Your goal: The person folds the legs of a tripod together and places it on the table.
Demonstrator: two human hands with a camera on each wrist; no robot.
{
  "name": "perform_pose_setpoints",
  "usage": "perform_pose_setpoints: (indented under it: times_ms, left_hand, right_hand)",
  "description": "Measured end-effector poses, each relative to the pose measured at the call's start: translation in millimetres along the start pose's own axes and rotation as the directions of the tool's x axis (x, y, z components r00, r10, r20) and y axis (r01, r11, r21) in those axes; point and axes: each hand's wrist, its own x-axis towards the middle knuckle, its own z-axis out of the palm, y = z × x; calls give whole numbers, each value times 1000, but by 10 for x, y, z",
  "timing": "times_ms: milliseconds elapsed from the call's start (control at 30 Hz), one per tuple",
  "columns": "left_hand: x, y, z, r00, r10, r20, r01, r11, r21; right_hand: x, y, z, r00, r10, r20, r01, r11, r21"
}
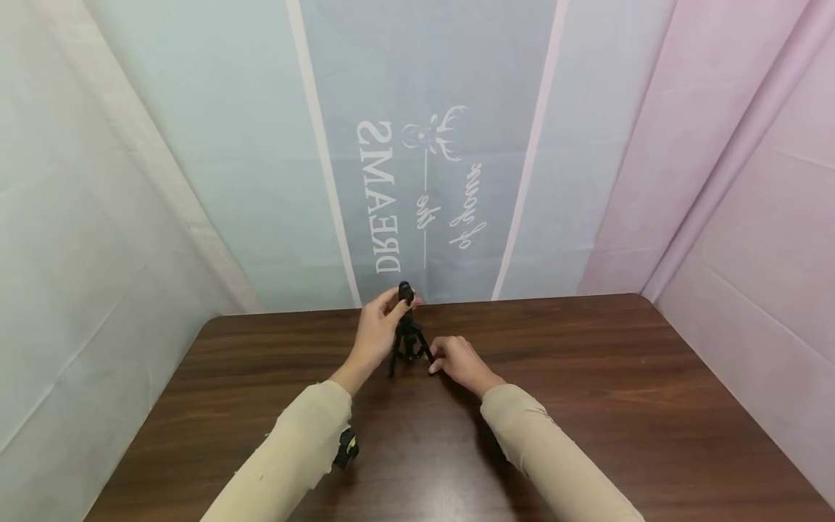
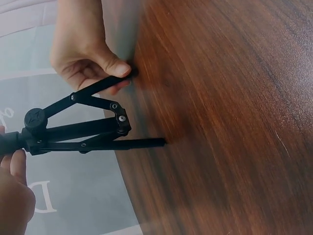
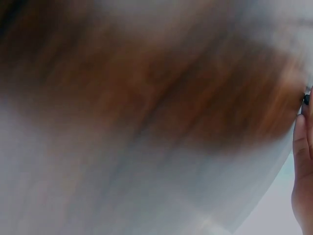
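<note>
A black mini tripod is held upright near the back of the table, its legs spread. My left hand grips its top part, thumb and fingers around it. With thumb and fingers my right hand pinches the lower end of the right leg. The left wrist view shows the tripod side-on, with hinged braces joining its legs. There my right hand holds one leg's tip, and my left hand is at the head end. The right wrist view is mostly blurred, with part of my right hand at its edge.
The brown wood-grain table has its back edge close behind the tripod. A printed cloth hangs behind it, with pale cloth on both sides. A small black item with yellow marks shows beside the left sleeve.
</note>
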Motion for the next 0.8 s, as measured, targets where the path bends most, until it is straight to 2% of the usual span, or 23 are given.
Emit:
perform_pose_setpoints:
  times_ms: [300, 500, 667, 800]
  left_hand:
    - [-10, -11, 15, 1000, -9, 15, 8, 1000, 11]
    - [20, 6, -48, 999, -6, 33, 5, 1000, 23]
    - [57, 51, -120, 997, -17, 73, 16, 1000, 21]
    - [56, 108, -172, 996, -47, 76, 39, 994, 98]
  right_hand:
    - [13, -28, 41, 999, 51, -14, -51, 999, -12]
    - [39, -52, 75, 997, 73, -23, -73, 997, 2]
    - [60, -65, 76, 996, 76, -37, -75, 997, 23]
    - [49, -97, 59, 997, 81, -11, -80, 996, 31]
